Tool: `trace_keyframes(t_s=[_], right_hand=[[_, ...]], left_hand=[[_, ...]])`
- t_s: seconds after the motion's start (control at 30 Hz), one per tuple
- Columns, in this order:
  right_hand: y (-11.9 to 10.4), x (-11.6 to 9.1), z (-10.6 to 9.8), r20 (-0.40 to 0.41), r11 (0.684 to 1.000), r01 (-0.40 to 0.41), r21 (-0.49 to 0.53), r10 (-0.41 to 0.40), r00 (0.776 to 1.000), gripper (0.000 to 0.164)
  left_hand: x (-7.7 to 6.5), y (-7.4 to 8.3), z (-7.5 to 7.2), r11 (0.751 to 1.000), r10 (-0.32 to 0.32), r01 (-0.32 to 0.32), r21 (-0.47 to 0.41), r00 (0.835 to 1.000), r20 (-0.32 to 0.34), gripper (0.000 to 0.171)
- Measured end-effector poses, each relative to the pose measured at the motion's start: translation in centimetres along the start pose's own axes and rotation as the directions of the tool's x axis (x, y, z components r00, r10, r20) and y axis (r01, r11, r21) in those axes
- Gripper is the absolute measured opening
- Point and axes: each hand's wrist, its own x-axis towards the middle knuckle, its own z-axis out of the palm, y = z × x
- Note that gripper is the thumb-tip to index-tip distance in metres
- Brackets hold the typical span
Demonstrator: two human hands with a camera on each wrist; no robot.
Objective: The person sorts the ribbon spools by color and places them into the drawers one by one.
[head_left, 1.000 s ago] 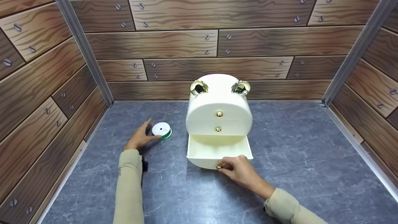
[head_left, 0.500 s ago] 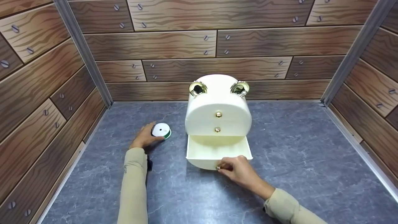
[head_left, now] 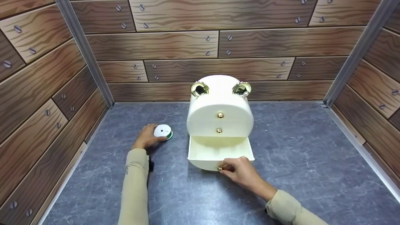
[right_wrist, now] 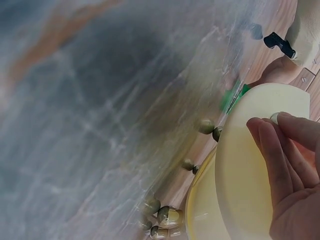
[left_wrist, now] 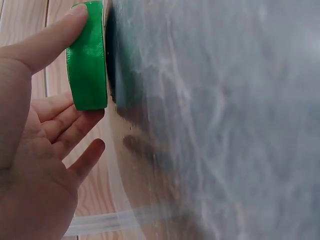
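A spool of green ribbon with white faces lies flat on the grey surface, left of the cabinet. My left hand grips it by the rim. In the left wrist view the thumb presses one side of the green ribbon, with fingers round the other side. A cream cabinet with rounded top stands at centre, its bottom drawer pulled out and bare inside. My right hand pinches that drawer's small gold knob between thumb and fingers, also seen closely in the right wrist view.
Two gold-rimmed round fittings sit atop the cabinet like eyes. Two more gold knobs mark its upper front. Wood-patterned walls enclose the grey marbled tabletop at the back and both sides.
My left hand has shifted slightly right, and its spread fingers have come in round the spool. The spool stays about where it was. My right hand and the drawer look unmoved.
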Motion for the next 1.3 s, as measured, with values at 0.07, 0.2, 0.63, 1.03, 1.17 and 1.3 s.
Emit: trace_keyframes(t_s=[0.07,0.2,0.63,1.03,1.17,1.3], right_hand=[[0.0,0.0,0.0,-0.001,1.0,-0.003,0.004,0.003,1.0,0.017],[0.0,-0.1,0.0,0.001,1.0,-0.006,0.001,0.006,1.0,0.017],[0.1,-0.1,-0.4,0.001,1.0,-0.02,-0.008,0.021,1.0,0.015],[0.1,0.0,-0.1,-0.008,1.0,-0.021,0.006,0.021,1.0,0.015],[0.1,0.0,-0.1,-0.004,1.0,-0.016,0.002,0.016,1.0,0.014],[0.1,0.0,0.0,-0.003,1.0,-0.01,0.001,0.01,1.0,0.015]], left_hand=[[-0.1,0.1,-0.1,1.0,-0.001,0.001,-0.012,1.0,0.001,0.077],[-0.3,0.5,-0.3,0.999,0.031,-0.031,-0.027,1.0,-0.006,0.077],[-2.0,2.5,-1.9,0.981,0.196,-0.196,-0.001,0.98,0.032,0.078],[-5.9,5.7,-3.0,0.928,0.373,-0.371,-0.04,0.926,0.061,0.083],[-7.5,6.3,-3.0,0.907,0.42,-0.418,-0.044,0.907,0.043,0.084],[-8.8,6.8,-2.8,0.891,0.454,-0.453,-0.033,0.89,0.035,0.083]])
